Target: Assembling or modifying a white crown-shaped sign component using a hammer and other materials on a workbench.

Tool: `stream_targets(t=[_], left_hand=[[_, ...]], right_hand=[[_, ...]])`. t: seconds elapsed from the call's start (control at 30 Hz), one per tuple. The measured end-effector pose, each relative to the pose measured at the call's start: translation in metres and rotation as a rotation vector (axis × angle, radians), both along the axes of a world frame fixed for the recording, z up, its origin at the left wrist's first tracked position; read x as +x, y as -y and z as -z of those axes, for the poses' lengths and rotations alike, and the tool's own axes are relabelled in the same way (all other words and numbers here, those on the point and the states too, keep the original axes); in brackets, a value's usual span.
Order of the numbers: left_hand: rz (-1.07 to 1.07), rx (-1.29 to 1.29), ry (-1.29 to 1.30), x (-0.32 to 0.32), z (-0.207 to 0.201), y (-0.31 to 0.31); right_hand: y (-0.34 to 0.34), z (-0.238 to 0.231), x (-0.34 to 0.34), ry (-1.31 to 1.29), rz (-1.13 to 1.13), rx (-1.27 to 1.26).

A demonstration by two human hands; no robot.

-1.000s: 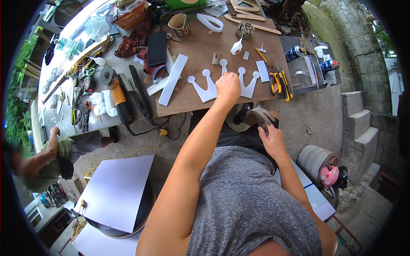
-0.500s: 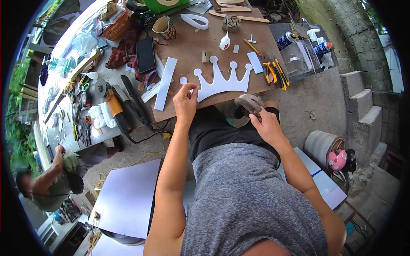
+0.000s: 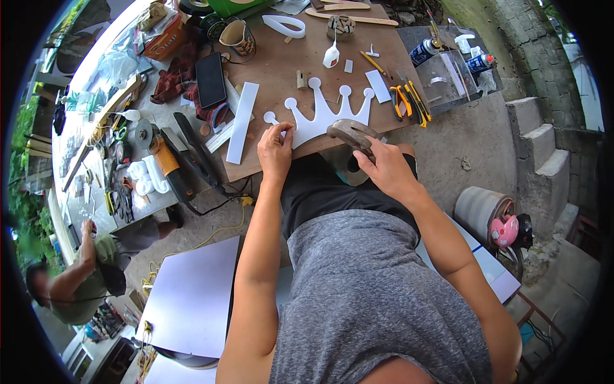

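Observation:
A white crown-shaped cutout (image 3: pixel 326 118) with round-tipped points lies flat near the front edge of the brown board. My left hand (image 3: pixel 276 150) is at its left end, thumb and fingers pinched together over that edge. What is in the pinch is too small to make out. In my right hand (image 3: pixel 391 168) is a worn metal hammer (image 3: pixel 350 132), its head raised over the crown's lower right part. The hammer's handle is mostly hidden by my hand. A white strip (image 3: pixel 242 123) lies left of the crown, and a smaller white piece (image 3: pixel 378 86) to its right.
Orange-handled pliers (image 3: pixel 401 102) and a pencil (image 3: pixel 375 64) lie at the right. A white glue bottle (image 3: pixel 331 56) stands behind the crown. Leftward are a phone (image 3: pixel 211 80) and an angle grinder (image 3: pixel 165 157). Another person (image 3: pixel 83 281) is at the table's left side.
My right hand has brought the hammer up and left, over the crown's lower right part. My left hand stays pinched at the crown's left end. The view has shifted slightly.

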State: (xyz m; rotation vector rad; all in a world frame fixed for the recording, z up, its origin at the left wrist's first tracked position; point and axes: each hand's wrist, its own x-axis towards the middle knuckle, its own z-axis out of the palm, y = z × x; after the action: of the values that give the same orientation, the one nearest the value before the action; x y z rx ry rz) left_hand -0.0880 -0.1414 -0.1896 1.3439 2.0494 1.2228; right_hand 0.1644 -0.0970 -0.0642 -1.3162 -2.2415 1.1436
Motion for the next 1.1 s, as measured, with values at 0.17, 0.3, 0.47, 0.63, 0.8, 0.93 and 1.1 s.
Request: stream_targets(t=[0.17, 0.3, 0.47, 0.63, 0.8, 0.93, 1.1], left_hand=[[0.029, -0.042, -0.043, 0.001, -0.005, 0.0], [0.061, -0.037, -0.046, -0.002, -0.007, -0.001], [0.062, -0.064, -0.024, -0.003, -0.007, -0.001], [0.067, -0.059, -0.026, -0.004, -0.006, 0.001], [0.061, -0.043, -0.033, -0.002, -0.01, 0.001], [0.051, -0.013, -0.085, -0.001, -0.01, 0.001], [0.057, -0.016, -0.064, -0.001, -0.012, 0.002]], right_hand=[[-0.009, 0.003, -0.008, 0.019, -0.032, -0.004], [-0.014, 0.001, -0.019, -0.01, -0.051, 0.033], [-0.019, 0.0, -0.034, -0.031, -0.094, 0.031], [-0.024, 0.004, -0.05, 0.017, -0.134, 0.085], [-0.026, 0.004, -0.063, 0.041, -0.169, 0.127], [-0.029, 0.003, -0.071, 0.059, -0.187, 0.148], [-0.029, 0.001, -0.077, 0.066, -0.216, 0.14]])
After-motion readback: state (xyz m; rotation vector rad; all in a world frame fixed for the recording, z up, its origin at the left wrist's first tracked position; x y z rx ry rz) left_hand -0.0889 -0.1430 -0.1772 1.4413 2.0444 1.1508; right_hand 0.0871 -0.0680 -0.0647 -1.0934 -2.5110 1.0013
